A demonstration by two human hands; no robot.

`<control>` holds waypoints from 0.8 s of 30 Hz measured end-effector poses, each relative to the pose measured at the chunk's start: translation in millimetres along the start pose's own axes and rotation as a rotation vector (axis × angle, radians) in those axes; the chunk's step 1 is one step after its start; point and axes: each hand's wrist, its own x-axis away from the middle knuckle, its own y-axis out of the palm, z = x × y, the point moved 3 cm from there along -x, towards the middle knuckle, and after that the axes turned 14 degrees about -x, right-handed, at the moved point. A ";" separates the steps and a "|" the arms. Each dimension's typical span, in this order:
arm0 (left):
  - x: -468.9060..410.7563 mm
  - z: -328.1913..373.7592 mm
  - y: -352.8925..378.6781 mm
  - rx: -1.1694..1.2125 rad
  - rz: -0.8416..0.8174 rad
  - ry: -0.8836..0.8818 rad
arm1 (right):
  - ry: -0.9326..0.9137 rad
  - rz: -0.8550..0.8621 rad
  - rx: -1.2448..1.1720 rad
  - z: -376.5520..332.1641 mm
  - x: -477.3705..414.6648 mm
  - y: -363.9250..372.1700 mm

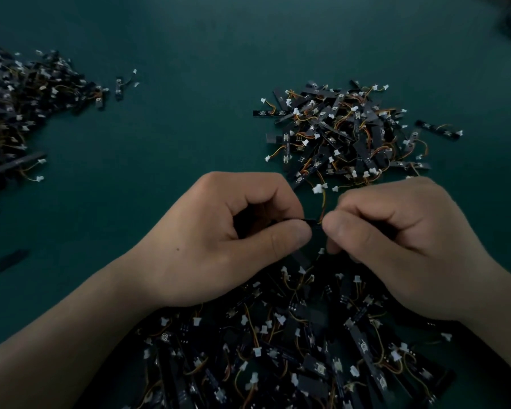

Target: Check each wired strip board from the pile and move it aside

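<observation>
The desk (189, 39) is a dark teal surface in dim light, strewn with black wired boards: a left heap (21, 107) at the edge, a far heap (345, 134) ahead to the right, and a near heap (278, 349) under my wrists. Just above the near heap, my left hand (227, 237) and right hand (396, 246) each pinch one end of a single strip board (311, 222) between thumb and curled fingers. Its orange wires rise to a white connector (317, 188).

Green table (189, 39) with strip-board piles (345, 134)
</observation>
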 end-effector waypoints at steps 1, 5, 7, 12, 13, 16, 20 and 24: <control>-0.1 0.2 0.2 0.013 0.000 -0.002 | 0.002 0.005 0.009 -0.1 -0.2 -0.1; -0.5 -0.6 1.5 -0.043 0.022 -0.028 | 0.000 -0.024 0.008 -1.2 -0.1 0.7; -0.7 -0.6 1.6 -0.028 0.031 -0.048 | -0.001 -0.012 0.021 -1.0 -0.4 0.5; -1.4 0.7 2.0 -0.057 0.048 -0.047 | -0.001 -0.020 0.031 -1.0 -0.5 2.1; -1.3 0.6 1.9 -0.062 0.053 -0.046 | -0.001 -0.018 0.027 -1.2 -0.7 1.5; -0.7 1.6 1.7 -0.073 0.053 -0.033 | 0.000 -0.047 -0.009 -2.3 -0.5 0.7; -0.6 1.1 1.5 -0.058 0.046 -0.034 | 0.009 -0.030 0.032 -0.8 -0.6 1.0; -0.5 1.8 1.8 -0.027 0.014 -0.021 | -0.006 -0.019 0.043 -1.1 -0.3 1.2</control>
